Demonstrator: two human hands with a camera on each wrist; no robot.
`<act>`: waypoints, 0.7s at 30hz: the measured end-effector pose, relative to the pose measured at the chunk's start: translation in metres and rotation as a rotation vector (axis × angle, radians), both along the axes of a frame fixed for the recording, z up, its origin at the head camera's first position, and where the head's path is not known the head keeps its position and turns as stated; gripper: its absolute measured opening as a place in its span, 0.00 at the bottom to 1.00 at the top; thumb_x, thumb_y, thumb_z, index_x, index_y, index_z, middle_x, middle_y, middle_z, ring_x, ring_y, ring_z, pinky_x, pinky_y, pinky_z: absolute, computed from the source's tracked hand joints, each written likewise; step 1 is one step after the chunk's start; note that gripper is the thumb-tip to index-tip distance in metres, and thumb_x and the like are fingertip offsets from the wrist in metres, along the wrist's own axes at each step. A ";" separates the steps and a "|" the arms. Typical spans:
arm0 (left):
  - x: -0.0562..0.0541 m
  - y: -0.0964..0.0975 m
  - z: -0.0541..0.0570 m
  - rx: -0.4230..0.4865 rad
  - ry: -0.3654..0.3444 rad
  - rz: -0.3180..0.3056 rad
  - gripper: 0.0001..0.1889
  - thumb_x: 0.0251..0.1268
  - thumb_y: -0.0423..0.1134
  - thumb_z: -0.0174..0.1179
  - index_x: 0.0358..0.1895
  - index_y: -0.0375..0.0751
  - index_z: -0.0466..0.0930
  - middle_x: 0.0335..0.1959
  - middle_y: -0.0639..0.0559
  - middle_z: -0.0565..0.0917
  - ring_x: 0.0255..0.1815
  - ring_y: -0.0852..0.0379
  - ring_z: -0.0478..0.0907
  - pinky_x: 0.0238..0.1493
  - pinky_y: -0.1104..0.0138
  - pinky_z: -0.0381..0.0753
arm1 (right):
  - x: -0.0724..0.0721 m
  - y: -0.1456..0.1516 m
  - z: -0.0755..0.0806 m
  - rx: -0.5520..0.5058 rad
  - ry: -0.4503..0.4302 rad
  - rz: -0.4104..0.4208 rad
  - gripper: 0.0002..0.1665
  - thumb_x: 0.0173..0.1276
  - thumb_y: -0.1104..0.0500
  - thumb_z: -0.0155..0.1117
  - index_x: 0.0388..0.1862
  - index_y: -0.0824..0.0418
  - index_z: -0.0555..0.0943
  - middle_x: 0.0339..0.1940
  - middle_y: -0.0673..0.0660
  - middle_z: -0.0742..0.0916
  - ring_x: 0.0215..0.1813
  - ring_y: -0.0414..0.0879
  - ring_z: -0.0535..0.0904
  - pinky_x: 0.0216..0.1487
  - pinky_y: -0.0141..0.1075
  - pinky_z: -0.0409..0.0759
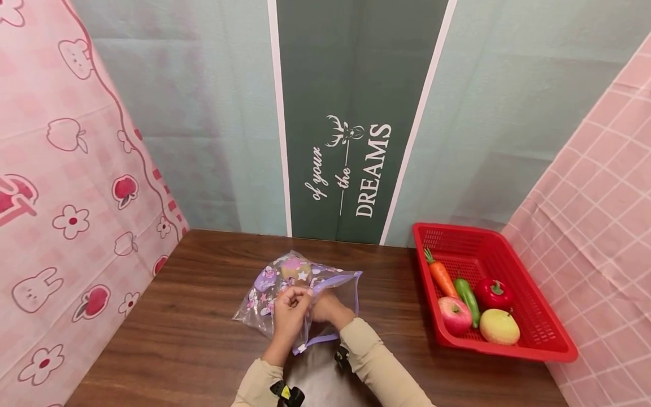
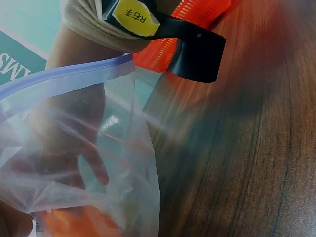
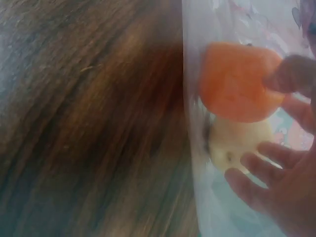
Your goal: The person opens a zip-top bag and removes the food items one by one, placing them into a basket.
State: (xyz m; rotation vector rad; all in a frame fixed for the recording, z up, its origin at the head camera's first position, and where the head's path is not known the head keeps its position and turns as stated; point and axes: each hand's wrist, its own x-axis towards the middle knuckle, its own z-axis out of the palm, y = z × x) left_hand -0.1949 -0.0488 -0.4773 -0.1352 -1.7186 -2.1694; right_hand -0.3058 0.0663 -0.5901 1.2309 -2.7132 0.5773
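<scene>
A clear zip bag with purple trim and printed pictures lies on the table, its mouth facing right. My left hand holds the bag near its mouth, the thumb and forefinger at the purple edge. Inside the bag is my right hand, seen through the plastic. In the right wrist view its fingers are spread beside a rounded orange fruit or vegetable and a pale yellow fruit; its thumb overlaps the orange one. The left wrist view shows the right fingers hanging loosely above the orange item.
At the right of the wooden table stands a red plastic basket. It holds a carrot, a green pepper, a red pepper, a pink apple and a yellow fruit. Fabric curtains surround the table.
</scene>
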 end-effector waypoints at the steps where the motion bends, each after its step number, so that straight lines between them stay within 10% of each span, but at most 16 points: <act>1: 0.000 0.000 0.000 0.004 0.004 -0.001 0.04 0.56 0.20 0.57 0.28 0.18 0.74 0.14 0.31 0.71 0.11 0.61 0.68 0.13 0.76 0.68 | -0.004 -0.001 -0.006 0.039 0.001 0.021 0.13 0.60 0.51 0.57 0.44 0.49 0.79 0.38 0.46 0.82 0.38 0.40 0.76 0.40 0.31 0.73; 4: -0.001 -0.001 0.000 0.005 0.013 0.008 0.04 0.56 0.20 0.57 0.28 0.18 0.74 0.15 0.28 0.71 0.11 0.62 0.68 0.13 0.76 0.68 | -0.025 -0.004 -0.049 0.027 0.088 0.087 0.08 0.62 0.49 0.50 0.36 0.47 0.76 0.37 0.44 0.80 0.36 0.37 0.73 0.37 0.27 0.69; 9: -0.001 -0.001 -0.001 -0.019 0.019 0.034 0.04 0.56 0.19 0.57 0.27 0.19 0.74 0.13 0.34 0.72 0.11 0.63 0.68 0.13 0.76 0.68 | -0.034 -0.012 -0.078 -0.029 0.038 0.103 0.08 0.62 0.54 0.52 0.39 0.50 0.75 0.40 0.46 0.79 0.38 0.37 0.72 0.39 0.27 0.69; 21: 0.000 -0.002 0.000 -0.040 0.022 0.044 0.04 0.56 0.20 0.58 0.27 0.20 0.75 0.13 0.42 0.73 0.11 0.63 0.68 0.13 0.76 0.69 | -0.034 -0.018 -0.091 0.019 0.007 0.112 0.10 0.62 0.56 0.55 0.43 0.49 0.75 0.37 0.41 0.80 0.38 0.34 0.72 0.41 0.23 0.69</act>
